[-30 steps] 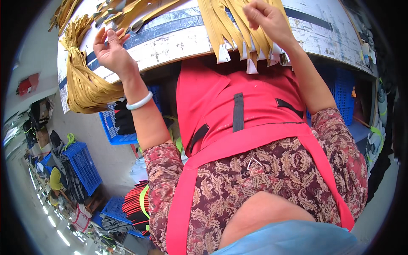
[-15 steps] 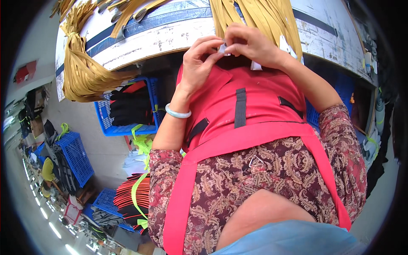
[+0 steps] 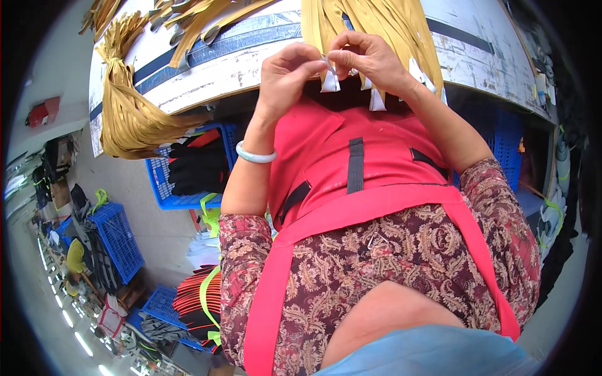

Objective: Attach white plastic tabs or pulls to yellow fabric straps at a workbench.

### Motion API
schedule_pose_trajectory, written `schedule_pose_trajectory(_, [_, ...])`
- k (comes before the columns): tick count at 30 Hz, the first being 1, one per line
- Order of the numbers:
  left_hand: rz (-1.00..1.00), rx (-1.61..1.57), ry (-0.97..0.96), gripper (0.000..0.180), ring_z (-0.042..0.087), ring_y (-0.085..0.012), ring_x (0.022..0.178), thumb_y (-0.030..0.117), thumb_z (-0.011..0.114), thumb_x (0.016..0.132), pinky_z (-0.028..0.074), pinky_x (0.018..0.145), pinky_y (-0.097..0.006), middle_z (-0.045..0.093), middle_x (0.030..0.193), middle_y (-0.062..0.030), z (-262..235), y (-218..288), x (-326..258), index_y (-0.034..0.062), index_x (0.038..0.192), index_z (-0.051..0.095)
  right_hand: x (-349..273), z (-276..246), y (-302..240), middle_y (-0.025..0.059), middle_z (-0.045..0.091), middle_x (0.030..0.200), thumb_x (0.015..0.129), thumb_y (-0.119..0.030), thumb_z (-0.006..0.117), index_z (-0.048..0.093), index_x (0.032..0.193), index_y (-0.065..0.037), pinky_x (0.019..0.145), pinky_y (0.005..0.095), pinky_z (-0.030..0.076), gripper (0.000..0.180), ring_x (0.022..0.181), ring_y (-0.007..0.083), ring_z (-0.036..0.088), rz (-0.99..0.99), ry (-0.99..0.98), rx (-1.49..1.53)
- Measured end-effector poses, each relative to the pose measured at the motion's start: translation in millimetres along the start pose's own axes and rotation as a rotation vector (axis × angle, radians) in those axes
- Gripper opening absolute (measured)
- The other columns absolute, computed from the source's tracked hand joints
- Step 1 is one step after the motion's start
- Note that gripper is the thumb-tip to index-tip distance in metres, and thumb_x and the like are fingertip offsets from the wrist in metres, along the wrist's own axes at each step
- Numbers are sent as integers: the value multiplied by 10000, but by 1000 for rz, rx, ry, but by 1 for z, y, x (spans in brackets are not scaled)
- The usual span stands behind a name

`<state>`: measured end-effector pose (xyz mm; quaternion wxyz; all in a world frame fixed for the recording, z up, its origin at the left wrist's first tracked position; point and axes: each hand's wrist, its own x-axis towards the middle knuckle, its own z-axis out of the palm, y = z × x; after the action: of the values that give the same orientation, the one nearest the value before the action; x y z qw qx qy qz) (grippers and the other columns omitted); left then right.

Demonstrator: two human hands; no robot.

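At the table's near edge, my left hand point(image 3: 287, 80) pinches the upper part of a small white end piece point(image 3: 330, 83) between thumb and fingers. My right hand point(image 3: 371, 61) closes on the same piece from the other side, its fingertips almost meeting the left ones. The piece appears to be on the end of a gold strap; the fingers hide the join. Many more gold straps point(image 3: 392, 28) lie flat on the table under and beyond my hands. Other white strap ends point(image 3: 377, 100) hang over the edge beside my right wrist.
A tied bundle of gold straps point(image 3: 128, 119) droops off the left corner of the white worn table point(image 3: 241, 66). Below stands a blue crate point(image 3: 179, 202) with black pieces. Another blue crate point(image 3: 119, 241) and stacked orange-edged black pieces point(image 3: 195, 301) are at the left.
Both hands have shifted slightly, the left one a little to the left. The fingers have uncovered more of the white end piece, which hangs lower in view.
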<state>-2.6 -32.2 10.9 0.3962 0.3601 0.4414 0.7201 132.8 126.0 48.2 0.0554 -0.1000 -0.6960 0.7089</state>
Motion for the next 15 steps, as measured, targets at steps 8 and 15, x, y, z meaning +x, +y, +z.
schedule_pose_trajectory(8, [-74,-148,-51,92,614,-152,952,-7,671,869,473,911,-288,654,970,-59,-16,11,5,-2,954,637,12,2,-4,18,627,818,953,-177,624,607,1049,-33,710,226,493,175,774,72,589,-107,-92,-43])
schedule_pose_trajectory(15, [-63,-173,-83,72,611,-161,925,2,660,879,477,893,-290,645,969,-63,-22,6,5,4,946,632,16,5,-15,16,635,825,918,-198,670,618,1031,-32,629,227,479,208,695,71,577,-44,-138,-134])
